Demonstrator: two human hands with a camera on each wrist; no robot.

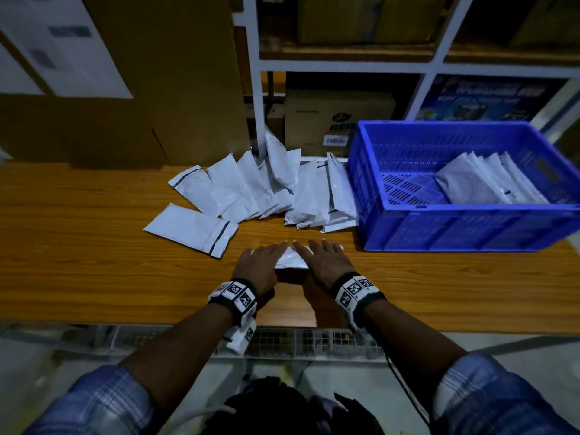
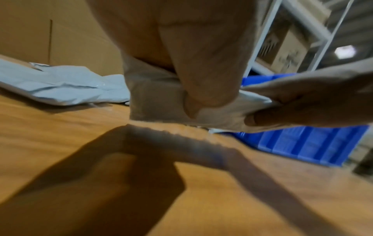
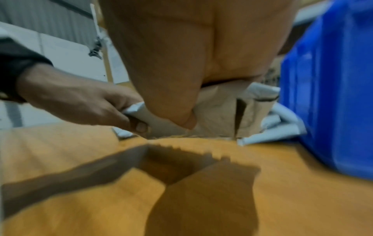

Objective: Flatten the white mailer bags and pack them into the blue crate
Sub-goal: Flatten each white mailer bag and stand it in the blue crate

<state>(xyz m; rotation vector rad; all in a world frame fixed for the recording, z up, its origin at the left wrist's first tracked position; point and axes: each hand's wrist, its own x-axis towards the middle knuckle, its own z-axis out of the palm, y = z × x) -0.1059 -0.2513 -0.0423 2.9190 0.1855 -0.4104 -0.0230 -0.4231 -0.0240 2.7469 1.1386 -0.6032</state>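
Note:
A white mailer bag (image 1: 292, 260) lies near the middle of the wooden table (image 1: 94, 262), its near edge raised a little. My left hand (image 1: 260, 262) and right hand (image 1: 326, 262) lie on top of it side by side, fingers stretched forward. The wrist views show each thumb tucked under the bag (image 2: 157, 99), pinching its near edge (image 3: 218, 115). The blue crate (image 1: 470, 230) stands just right of my hands, with several white bags (image 1: 486, 183) stacked in its right end. A loose pile of mailer bags (image 1: 266, 186) lies behind my hands.
One flat mailer (image 1: 191, 229) lies apart, left of my hands. Large cardboard boxes (image 1: 125, 120) stand at the back left. A white shelf rack (image 1: 254, 89) with a carton (image 1: 339, 120) rises behind the pile. Bare wood stretches left and toward the front edge.

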